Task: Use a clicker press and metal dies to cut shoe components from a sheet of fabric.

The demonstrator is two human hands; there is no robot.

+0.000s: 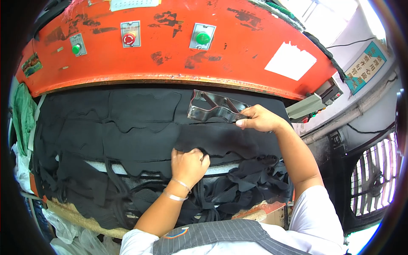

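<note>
Head view. Right hand [260,119], right of centre: fingers and thumb gripping the right end of the metal cutting die [205,114]. Die sits upper centre, over the black sheet [140,140] and just below the red machine front [170,63]; whether its lower edge touches the sheet, cannot tell. Left hand [190,165], centre: curled closed at the lower edge of a loose-looking dark piece [221,138]; fingertips hidden, so a pinch on that edge is likely but not confirmed.

Sheet carries wavy cut lines left of the die. Black scraps [255,180] heaped lower right of centre.

Judgement on method: keep the die level, by its end, fingers outside the cutting rim. With the left hand, draw the dark piece clear without rucking the sheet beneath. Set the die flat on uncut material, close to the existing lines but not across them. Both hands well out before the 2 green buttons [203,38], upper part of the frame, are touched.
</note>
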